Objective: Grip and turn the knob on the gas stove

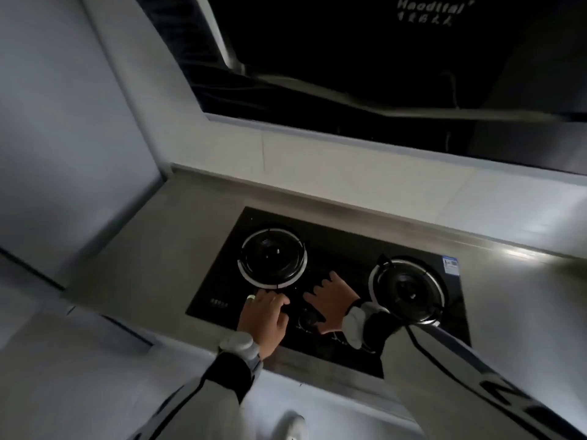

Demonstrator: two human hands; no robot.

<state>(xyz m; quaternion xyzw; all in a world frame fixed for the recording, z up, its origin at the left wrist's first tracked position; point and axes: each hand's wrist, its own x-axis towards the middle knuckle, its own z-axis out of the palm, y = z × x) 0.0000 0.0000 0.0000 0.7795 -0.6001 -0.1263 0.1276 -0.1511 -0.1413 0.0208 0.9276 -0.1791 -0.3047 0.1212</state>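
Both hands lie on the black glass gas hob (346, 246), which is set into the grey desk (152, 249). The left hand (265, 315) rests palm down with its fingers loosely bent, the fingertips at the near rim of the left burner (272, 257), and it holds nothing. The right hand (332, 301) lies flat with the fingers spread and straight, pressing on the glass just left of the right burner (408, 289). A round control knob (308, 319) sits between the two hands, just beside the right thumb; whether either hand touches it cannot be told. Beyond the hands a dark range hood (365, 58) hangs over the hob.
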